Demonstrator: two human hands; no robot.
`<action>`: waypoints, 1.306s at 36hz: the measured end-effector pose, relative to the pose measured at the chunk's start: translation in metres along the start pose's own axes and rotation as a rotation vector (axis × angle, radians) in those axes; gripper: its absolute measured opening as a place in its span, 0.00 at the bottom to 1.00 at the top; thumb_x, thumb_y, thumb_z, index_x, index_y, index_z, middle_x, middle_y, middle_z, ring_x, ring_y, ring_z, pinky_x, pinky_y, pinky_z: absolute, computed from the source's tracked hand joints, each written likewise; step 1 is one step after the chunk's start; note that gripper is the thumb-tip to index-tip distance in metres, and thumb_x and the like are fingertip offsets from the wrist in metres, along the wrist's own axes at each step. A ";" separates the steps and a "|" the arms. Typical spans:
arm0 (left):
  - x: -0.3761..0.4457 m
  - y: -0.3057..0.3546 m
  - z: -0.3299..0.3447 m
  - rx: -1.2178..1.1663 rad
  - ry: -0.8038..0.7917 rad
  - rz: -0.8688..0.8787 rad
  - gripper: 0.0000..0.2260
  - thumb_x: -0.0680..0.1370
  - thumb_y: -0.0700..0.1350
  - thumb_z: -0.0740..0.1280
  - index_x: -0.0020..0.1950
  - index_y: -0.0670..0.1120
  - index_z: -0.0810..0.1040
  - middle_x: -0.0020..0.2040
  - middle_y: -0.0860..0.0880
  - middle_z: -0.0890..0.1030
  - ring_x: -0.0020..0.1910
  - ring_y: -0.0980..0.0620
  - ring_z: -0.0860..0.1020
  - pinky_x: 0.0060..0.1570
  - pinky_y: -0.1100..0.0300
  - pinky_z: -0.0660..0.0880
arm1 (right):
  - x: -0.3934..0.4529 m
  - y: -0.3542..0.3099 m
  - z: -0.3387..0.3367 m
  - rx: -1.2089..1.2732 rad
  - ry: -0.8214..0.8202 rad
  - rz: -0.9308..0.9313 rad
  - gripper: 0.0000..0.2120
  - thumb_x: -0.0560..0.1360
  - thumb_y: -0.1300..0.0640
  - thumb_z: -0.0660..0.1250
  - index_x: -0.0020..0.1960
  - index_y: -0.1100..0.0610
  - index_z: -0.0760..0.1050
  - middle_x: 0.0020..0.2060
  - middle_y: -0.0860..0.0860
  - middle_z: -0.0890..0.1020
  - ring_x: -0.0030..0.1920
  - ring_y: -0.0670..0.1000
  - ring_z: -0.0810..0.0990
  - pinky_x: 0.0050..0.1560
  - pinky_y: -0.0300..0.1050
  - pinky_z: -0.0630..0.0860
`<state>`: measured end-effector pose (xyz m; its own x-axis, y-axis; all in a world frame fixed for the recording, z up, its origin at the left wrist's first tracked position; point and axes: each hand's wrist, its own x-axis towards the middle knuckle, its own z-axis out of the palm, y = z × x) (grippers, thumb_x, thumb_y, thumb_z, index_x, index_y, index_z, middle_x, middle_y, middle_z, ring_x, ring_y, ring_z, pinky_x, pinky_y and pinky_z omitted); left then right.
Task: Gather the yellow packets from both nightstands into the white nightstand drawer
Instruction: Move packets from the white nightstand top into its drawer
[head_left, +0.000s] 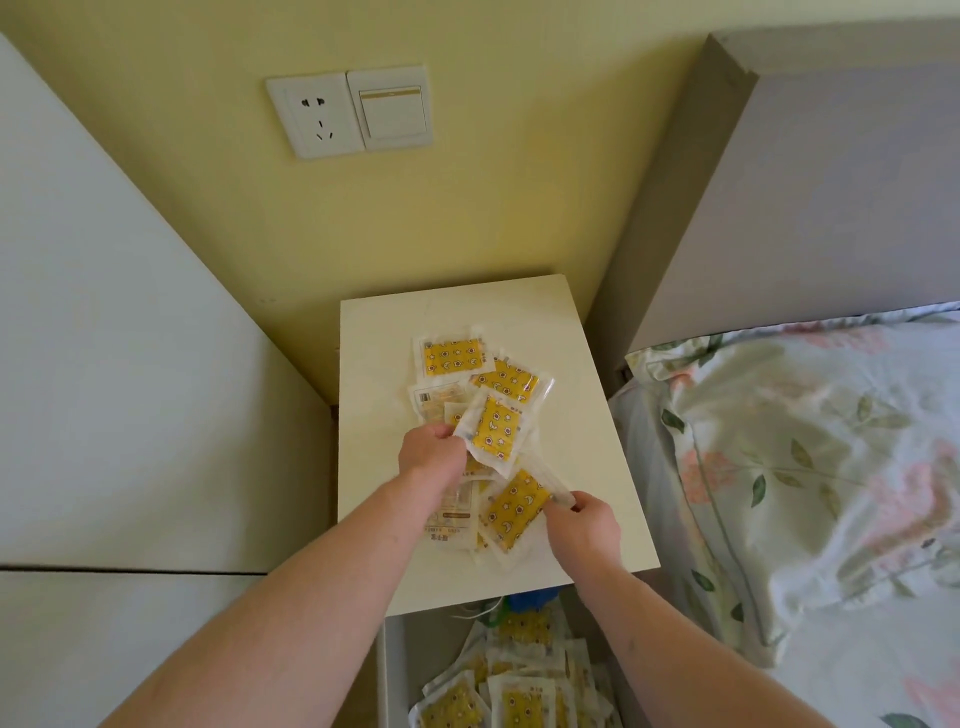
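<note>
A cream-white nightstand (587, 415) was seen from above, set between a white cabinet side (130, 364) and a bed with a floral pillow (810, 457) and grey headboard (831, 197). Yellow packets (452, 356) with a star-and-moon pattern, sealed in clear wrappers, were scattered over its top; several were turned face down, showing printed labels too small to be read. 1 packet (493, 428) was pinched at its edge by the fingers of the left hand (431, 457) and held tilted above the pile. Another packet (514, 509) was gripped at its clear corner by the curled fingers of the right hand (584, 525), lying low over the nightstand top. Below the front edge, the open drawer (392, 670) was already filled with many more of the same packets (519, 691); something blue (532, 600) was partly hidden at its back. On the yellow wall a white socket (311, 115) and a light switch (390, 107) were mounted side by side.
</note>
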<state>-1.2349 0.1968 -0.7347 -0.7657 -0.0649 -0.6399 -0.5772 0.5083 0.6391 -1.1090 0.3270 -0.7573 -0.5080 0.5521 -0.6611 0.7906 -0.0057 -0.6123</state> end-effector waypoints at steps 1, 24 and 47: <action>-0.004 0.002 0.000 0.001 -0.028 -0.010 0.16 0.78 0.38 0.61 0.62 0.47 0.81 0.58 0.45 0.82 0.52 0.44 0.80 0.35 0.60 0.72 | -0.003 0.001 -0.004 0.016 0.009 0.003 0.12 0.81 0.54 0.58 0.47 0.52 0.79 0.40 0.51 0.80 0.38 0.49 0.77 0.33 0.40 0.70; -0.153 -0.106 -0.044 -0.263 -0.285 -0.106 0.15 0.82 0.47 0.54 0.51 0.42 0.78 0.46 0.41 0.84 0.48 0.41 0.83 0.57 0.39 0.77 | -0.094 0.113 -0.085 0.332 0.051 0.233 0.11 0.82 0.48 0.62 0.59 0.55 0.74 0.50 0.54 0.83 0.48 0.54 0.84 0.46 0.51 0.81; -0.174 -0.221 0.009 0.004 -0.036 -0.304 0.06 0.83 0.42 0.60 0.59 0.48 0.71 0.52 0.48 0.78 0.45 0.51 0.79 0.36 0.59 0.70 | -0.122 0.170 -0.050 0.034 -0.160 0.299 0.12 0.84 0.51 0.59 0.59 0.54 0.77 0.46 0.50 0.85 0.46 0.51 0.85 0.39 0.44 0.81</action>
<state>-0.9716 0.1035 -0.7680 -0.5471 -0.1839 -0.8166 -0.7772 0.4739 0.4140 -0.8958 0.3002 -0.7589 -0.3047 0.3837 -0.8717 0.9022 -0.1772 -0.3933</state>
